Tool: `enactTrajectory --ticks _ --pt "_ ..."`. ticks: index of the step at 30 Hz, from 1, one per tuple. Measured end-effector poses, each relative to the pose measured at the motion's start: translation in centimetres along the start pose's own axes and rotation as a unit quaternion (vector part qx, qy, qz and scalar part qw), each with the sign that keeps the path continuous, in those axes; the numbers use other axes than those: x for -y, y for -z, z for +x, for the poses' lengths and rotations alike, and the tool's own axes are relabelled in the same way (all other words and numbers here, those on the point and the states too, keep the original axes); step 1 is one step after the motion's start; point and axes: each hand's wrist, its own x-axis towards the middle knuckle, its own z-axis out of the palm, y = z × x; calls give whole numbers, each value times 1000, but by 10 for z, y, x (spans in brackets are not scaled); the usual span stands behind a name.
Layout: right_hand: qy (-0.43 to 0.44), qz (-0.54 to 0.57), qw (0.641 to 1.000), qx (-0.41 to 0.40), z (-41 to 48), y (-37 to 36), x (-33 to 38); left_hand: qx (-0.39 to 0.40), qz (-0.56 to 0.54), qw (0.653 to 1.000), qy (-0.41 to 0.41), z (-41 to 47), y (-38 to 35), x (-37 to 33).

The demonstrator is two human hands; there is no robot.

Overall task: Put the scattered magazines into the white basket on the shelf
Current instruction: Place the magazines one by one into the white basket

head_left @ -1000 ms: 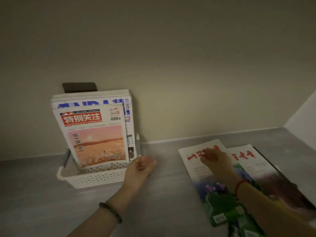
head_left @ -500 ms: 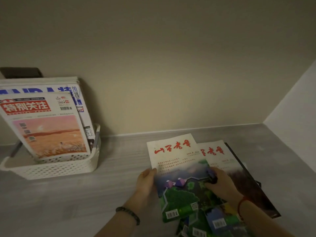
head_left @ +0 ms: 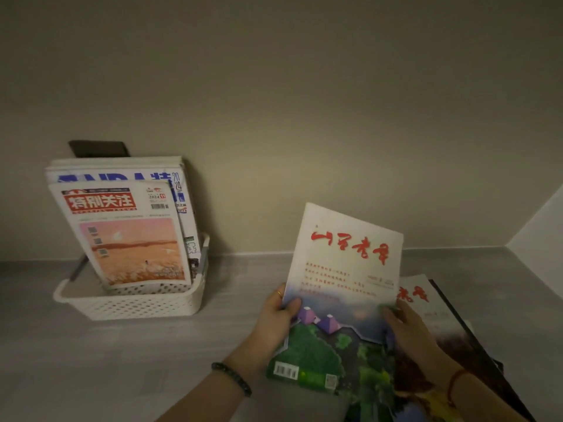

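A white perforated basket (head_left: 143,306) stands on the grey shelf at the left. Several magazines lean upright in it, the front one with a red title and a pink picture (head_left: 125,236). Right of the basket I hold a magazine with red brush lettering and a green landscape cover (head_left: 344,287), its top edge lifted off the shelf. My left hand (head_left: 278,315) grips its left edge and my right hand (head_left: 405,327) grips its right edge. More magazines (head_left: 438,318) lie flat beneath and to the right, partly hidden by my right arm.
The beige back wall rises behind the shelf (head_left: 91,360), and a white side wall (head_left: 539,233) closes it on the right. A dark flat object (head_left: 99,148) pokes up behind the magazines in the basket.
Both hands have closed on the top magazine's side edges and tilted its far end up off the pile. My left hand came over from the basket.
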Motion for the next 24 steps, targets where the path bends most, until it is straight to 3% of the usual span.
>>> enactTrajectory --ticks 2,7,11,17,24 --pt "65 17 997 -26 2 -7 29 -4 -6 1000 -21 -6 20 -25" --pt "170 89 981 35 -12 -45 120 -105 -11 993 -57 -22 97 -88" --pt "235 108 966 -19 -25 -106 182 -201 59 974 -86 -38 166 -132" --pt "251 106 961 -46 -32 -198 242 -274 97 953 -81 -50 262 -165" --pt "233 42 966 -104 -29 -270 263 -302 101 948 -19 -27 325 -148"
